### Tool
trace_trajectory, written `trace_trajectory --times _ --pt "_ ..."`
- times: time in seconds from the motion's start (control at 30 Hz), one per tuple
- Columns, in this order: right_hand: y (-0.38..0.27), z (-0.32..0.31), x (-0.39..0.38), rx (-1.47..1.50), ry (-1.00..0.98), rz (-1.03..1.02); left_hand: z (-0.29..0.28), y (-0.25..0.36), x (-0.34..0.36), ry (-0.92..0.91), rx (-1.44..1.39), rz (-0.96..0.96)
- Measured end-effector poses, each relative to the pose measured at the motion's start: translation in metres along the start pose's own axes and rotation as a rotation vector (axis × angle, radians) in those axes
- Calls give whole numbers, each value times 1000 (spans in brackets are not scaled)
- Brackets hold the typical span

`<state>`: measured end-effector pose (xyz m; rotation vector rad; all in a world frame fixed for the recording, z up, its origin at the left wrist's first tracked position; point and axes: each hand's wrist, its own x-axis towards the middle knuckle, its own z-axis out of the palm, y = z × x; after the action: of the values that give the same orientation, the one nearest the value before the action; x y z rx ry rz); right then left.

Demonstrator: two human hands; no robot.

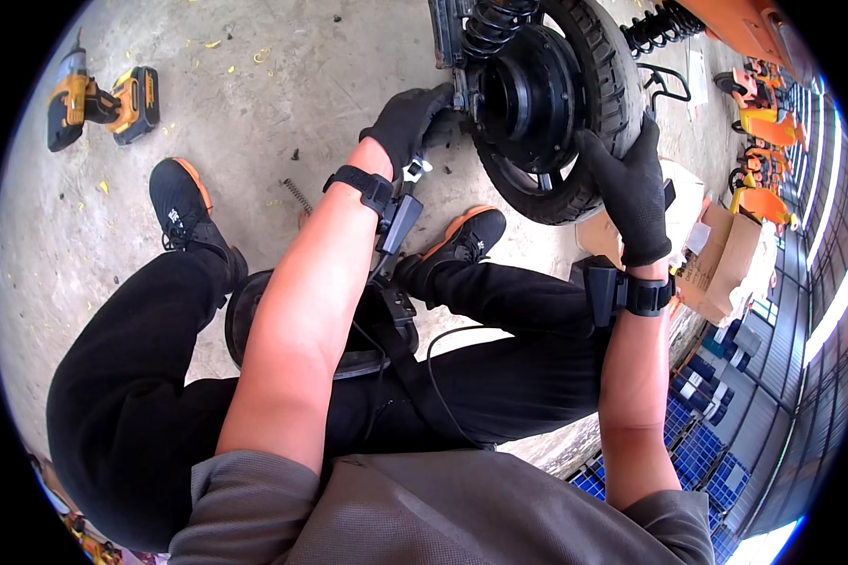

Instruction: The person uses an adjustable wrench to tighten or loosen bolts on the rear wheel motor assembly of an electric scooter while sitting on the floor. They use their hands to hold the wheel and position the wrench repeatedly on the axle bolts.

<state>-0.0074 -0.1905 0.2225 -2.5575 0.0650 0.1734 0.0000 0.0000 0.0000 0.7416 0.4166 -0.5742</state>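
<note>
My right hand (pixel 631 184), curved partly open around the tyre (pixel 613 85), should hold it steady, though I cannot tell what my left hand (pixel 407 127) grips.

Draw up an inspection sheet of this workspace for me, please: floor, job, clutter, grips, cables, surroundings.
Surface: grey concrete floor, marked, with yellow scraps.
Job's things: black wheel beside a coil-spring shock.
Clutter: yellow-and-black power tool and loose small spring on the floor.
Left grip: gloved, beside the wheel's hub; hold unclear, partly hidden.
Right grip: gloved, clasping the tyre.
Cables: thin black cable looping over black trousers; ends unclear.
Surroundings: opened cardboard box; orange-and-yellow vehicles at right.
</note>
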Motion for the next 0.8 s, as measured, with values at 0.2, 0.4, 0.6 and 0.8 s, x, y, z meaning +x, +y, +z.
trace_trajectory --times 0.2,0.4,0.6,0.8 --pt "-5 -5 -2 -30 -7 34 11 1 0 -16 141 6" --pt "0 -4 -1 -21 10 -7 16 3 -4 16 37 29" --pt "4 -2 0 -69 51 -52 11 4 0 -11 166 -6" --pt "-3 -3 -2 -53 -13 35 14 4 -2 38 158 81"
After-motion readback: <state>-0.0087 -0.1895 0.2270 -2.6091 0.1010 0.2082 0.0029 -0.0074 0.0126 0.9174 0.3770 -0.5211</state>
